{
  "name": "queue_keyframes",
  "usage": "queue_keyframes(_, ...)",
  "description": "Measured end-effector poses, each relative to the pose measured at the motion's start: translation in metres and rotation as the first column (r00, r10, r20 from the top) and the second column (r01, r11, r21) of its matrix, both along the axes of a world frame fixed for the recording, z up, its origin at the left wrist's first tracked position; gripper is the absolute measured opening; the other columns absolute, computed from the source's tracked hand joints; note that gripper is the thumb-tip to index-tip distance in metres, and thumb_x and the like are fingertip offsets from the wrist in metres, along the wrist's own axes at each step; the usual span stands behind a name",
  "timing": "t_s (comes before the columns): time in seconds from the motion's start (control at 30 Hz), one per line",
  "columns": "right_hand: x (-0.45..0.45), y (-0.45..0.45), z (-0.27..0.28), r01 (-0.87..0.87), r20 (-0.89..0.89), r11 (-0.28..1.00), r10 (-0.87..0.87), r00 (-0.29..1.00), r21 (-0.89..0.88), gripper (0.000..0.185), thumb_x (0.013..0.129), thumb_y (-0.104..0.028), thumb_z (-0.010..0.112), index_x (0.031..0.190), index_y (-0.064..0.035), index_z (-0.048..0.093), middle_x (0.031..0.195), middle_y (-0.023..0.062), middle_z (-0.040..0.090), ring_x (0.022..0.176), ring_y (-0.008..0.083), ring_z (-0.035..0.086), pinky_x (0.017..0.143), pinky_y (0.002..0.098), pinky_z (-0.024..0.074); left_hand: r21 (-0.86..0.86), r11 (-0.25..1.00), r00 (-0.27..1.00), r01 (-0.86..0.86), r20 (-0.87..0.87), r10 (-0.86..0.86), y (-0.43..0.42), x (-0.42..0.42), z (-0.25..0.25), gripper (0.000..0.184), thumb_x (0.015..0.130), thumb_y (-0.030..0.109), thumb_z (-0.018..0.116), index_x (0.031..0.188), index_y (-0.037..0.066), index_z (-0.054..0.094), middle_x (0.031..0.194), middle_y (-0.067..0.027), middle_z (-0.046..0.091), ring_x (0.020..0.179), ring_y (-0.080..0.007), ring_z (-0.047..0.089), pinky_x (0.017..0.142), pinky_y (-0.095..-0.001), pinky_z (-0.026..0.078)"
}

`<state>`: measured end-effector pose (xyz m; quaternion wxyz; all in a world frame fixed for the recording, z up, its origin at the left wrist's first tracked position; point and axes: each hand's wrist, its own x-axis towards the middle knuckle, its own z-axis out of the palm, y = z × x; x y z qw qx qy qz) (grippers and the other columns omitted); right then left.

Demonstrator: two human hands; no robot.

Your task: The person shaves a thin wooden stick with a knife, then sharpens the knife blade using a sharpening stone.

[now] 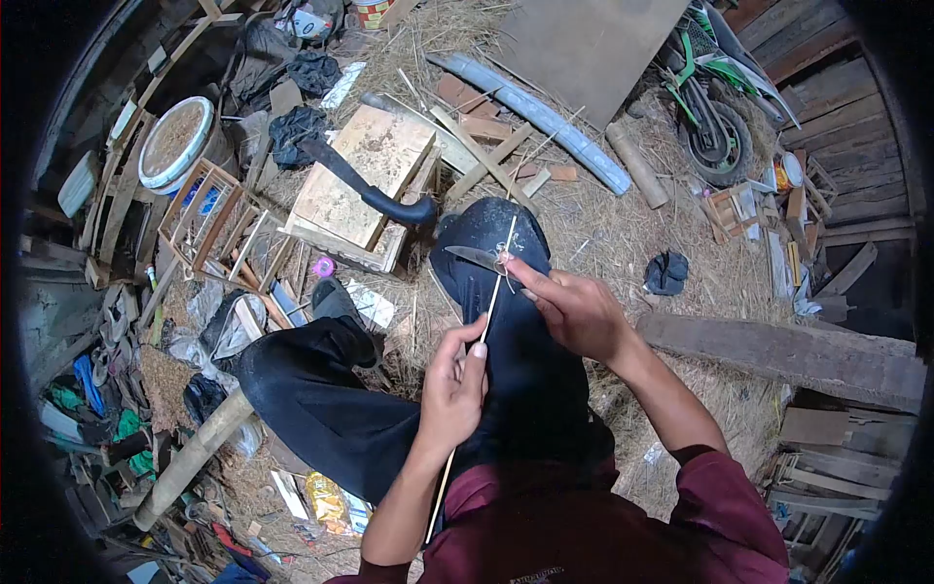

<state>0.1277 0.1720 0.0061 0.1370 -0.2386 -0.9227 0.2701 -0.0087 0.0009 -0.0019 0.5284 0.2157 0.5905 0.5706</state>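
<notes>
A thin pale wooden strip (pixel 494 295) runs lengthwise over my right thigh, from the knee back past my left forearm. My left hand (pixel 455 382) pinches it between thumb and fingers at mid-length. Closer to the knee, my right hand (pixel 574 310) is closed on a knife (pixel 473 256); its handle is hidden inside the fist. The blade lies across the strip and points left. Curled shavings (pixel 502 261) gather where blade and strip meet, by my right index finger.
Left of my knee, a machete (pixel 350 175) with a dark curved handle rests on a wooden block (pixel 375 161). A small wooden crate (pixel 209 219) and a white-rimmed bucket (pixel 175 146) stand farther left. A beam (pixel 778 352) lies at right. A motorbike (pixel 715 117) stands at upper right.
</notes>
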Motion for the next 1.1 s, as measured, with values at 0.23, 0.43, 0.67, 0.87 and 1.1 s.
queue_keyframes(0.23, -0.001, 0.002, -0.004, 0.072, -0.051, 0.997, -0.073, 0.996, -0.019, 0.053, 0.092, -0.012, 0.056, 0.141, -0.0298, 0.047, 0.066, 0.0160, 0.051, 0.059, 0.0372, 0.057, 0.053, 0.0449, 0.0468, -0.020, 1.000, 0.999, 0.014, 0.042, -0.013, -0.057, 0.017, -0.001, 0.029, 0.101, 0.010, 0.047, 0.130, 0.004, 0.050, 0.056, 0.0089, 0.038, 0.046, 0.0006, 0.033, 0.043, -0.0189, 0.024)
queue_keyframes(0.43, 0.001, -0.004, -0.002, -0.052, 0.038, 0.999, 0.053, 0.998, -0.014, 0.056, 0.090, -0.012, 0.058, 0.142, -0.0317, 0.045, 0.069, 0.0149, 0.054, 0.063, 0.0364, 0.059, 0.057, 0.0457, 0.0481, 0.021, 1.000, 0.988, -0.003, -0.152, 0.007, -0.012, 0.001, -0.001, 0.028, 0.101, 0.013, 0.047, 0.127, 0.005, 0.052, 0.057, 0.0092, 0.037, 0.048, 0.0001, 0.033, 0.044, -0.0194, 0.025)
queue_keyframes(0.67, -0.002, -0.001, 0.003, 0.000, 0.089, 1.000, 0.000, 0.996, -0.007, 0.056, 0.090, -0.015, 0.058, 0.142, -0.0316, 0.045, 0.070, 0.0160, 0.057, 0.069, 0.0373, 0.061, 0.062, 0.0458, 0.0501, 0.068, 0.998, 0.991, 0.003, -0.137, 0.007, 0.023, -0.005, -0.003, 0.028, 0.101, 0.012, 0.047, 0.128, 0.006, 0.053, 0.057, 0.0089, 0.039, 0.048, 0.0000, 0.034, 0.044, -0.0209, 0.026)
queue_keyframes(0.87, -0.003, -0.001, 0.000, 0.069, 0.051, 0.998, -0.069, 0.996, 0.003, 0.053, 0.090, -0.009, 0.057, 0.140, -0.0219, 0.048, 0.078, 0.0184, 0.063, 0.072, 0.0366, 0.063, 0.066, 0.0429, 0.0509, 0.045, 0.999, 0.999, -0.006, 0.036, 0.005, -0.036, 0.008, -0.009, 0.028, 0.101, 0.012, 0.048, 0.128, 0.006, 0.052, 0.061, 0.0097, 0.036, 0.050, 0.0003, 0.032, 0.046, -0.0197, 0.026)
queue_keyframes(1.1, -0.002, -0.005, 0.002, -0.041, 0.110, 0.999, 0.043, 0.993, -0.027, 0.054, 0.091, -0.015, 0.056, 0.141, -0.0331, 0.046, 0.072, 0.0162, 0.058, 0.068, 0.0368, 0.061, 0.062, 0.0453, 0.0501, 0.040, 0.999, 0.999, -0.009, -0.031, 0.010, -0.005, -0.001, -0.001, 0.028, 0.101, 0.014, 0.048, 0.128, 0.006, 0.051, 0.061, 0.0094, 0.037, 0.050, 0.0005, 0.032, 0.046, -0.0200, 0.026)
